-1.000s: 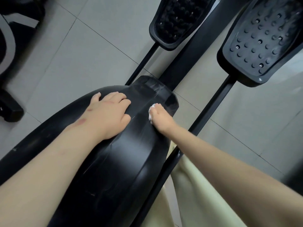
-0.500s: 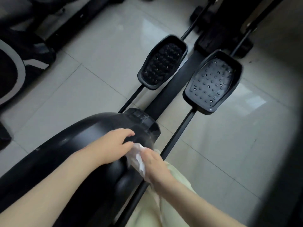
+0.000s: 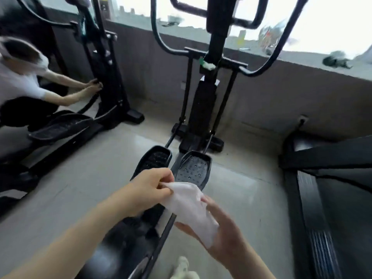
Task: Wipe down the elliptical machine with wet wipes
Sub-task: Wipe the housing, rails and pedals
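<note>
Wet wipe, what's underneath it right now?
The right hand lies beneath the wet wipe; the left hand pinches its top corner. The wipe hides most of that palm.

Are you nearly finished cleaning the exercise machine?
Not yet. The rounded black cover was wiped a moment ago. Now the left hand pinches the wet wipe and the right hand supports it, off the machine. The pedals, upright post and handlebars probably still need wiping.
</note>
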